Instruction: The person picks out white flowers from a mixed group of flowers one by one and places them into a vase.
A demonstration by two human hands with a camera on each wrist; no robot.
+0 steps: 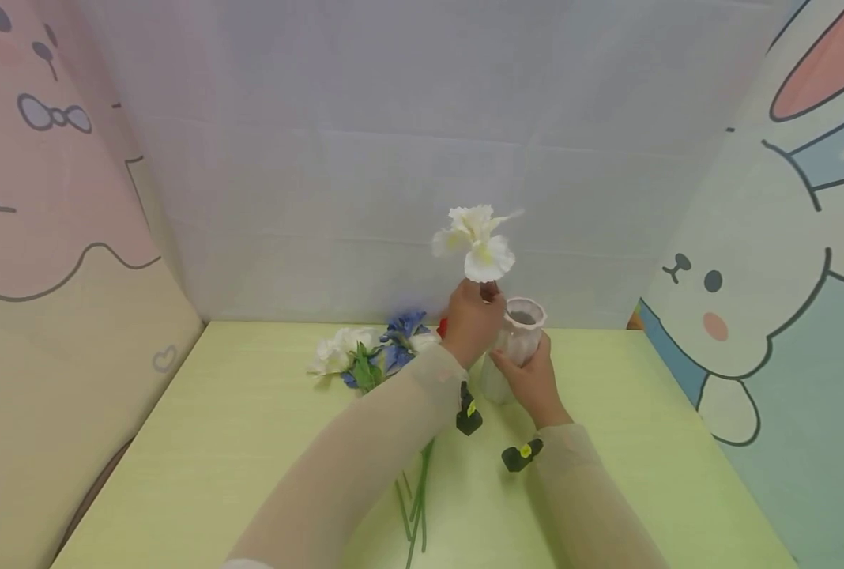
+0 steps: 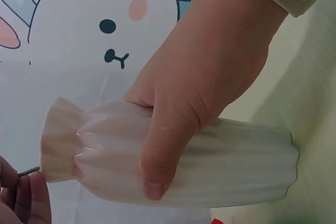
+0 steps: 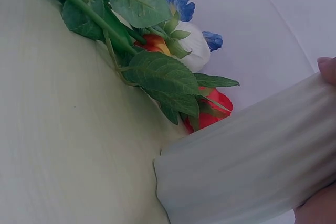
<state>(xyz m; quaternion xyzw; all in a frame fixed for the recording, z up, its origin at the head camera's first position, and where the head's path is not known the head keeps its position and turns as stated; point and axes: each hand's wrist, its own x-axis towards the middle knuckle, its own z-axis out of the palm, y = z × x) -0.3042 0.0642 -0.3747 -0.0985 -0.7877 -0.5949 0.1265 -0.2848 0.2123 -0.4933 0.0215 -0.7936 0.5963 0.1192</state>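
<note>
Left sleeve (image 1: 347,454) ran nearest viewpoint, crossing desk (image 1: 237,442) and loose bundle of flowers (image 1: 338,353). Left hand (image 1: 473,320): fingers pinched green stem (image 2: 29,171) of white flower (image 1: 489,257), bloom above hand, stem close to vase rim (image 2: 58,140); whether tip was inside, could not tell. Right hand (image 1: 536,383): thumb and fingers wrapped round middle of pale fluted vase (image 1: 521,341) near desk's far edge. Judged: vase stiff, slippery, breakable, best gripped below flared neck; flower light, petals soft, best held by stem.

You're in a booth-like nook, wider room unclear: pastel cartoon-printed side walls (image 1: 756,308) and a creased grey-lilac cloth backdrop (image 1: 393,174) enclose your yellow-green worktop (image 1: 642,427).
</note>
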